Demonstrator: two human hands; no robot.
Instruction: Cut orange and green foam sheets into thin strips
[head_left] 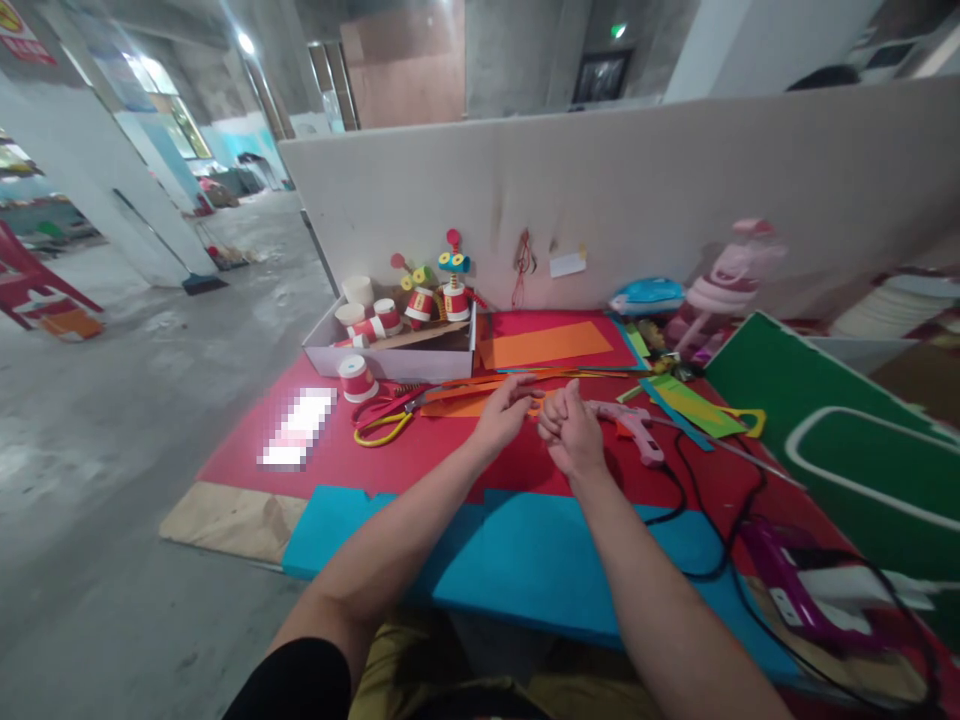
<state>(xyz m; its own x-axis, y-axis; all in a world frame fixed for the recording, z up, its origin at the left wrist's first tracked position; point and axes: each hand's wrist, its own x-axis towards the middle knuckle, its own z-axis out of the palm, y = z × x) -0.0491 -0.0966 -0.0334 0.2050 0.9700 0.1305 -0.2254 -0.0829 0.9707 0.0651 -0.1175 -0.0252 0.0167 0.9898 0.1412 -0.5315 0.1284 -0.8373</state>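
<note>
My left hand (504,412) is over the middle of the red table, its fingers apart and reaching toward some orange paper strips (457,402). Close on its right, my right hand (568,425) is curled closed; a small bit of orange shows between the two hands, and what the right fingers hold is too small to name. A pink glue gun (639,430) lies just right of that hand. Scissors with red and yellow handles (386,425) rest left of the hands, below an upside-down red and white paper cup (356,378).
A white box (390,362) at the back left holds paper cups and two cup figures. Orange sheets (551,345) lie behind the hands. Green and yellow paper (694,405), black cables and a purple device (806,590) are at the right. Blue padding (525,560) lines the front edge.
</note>
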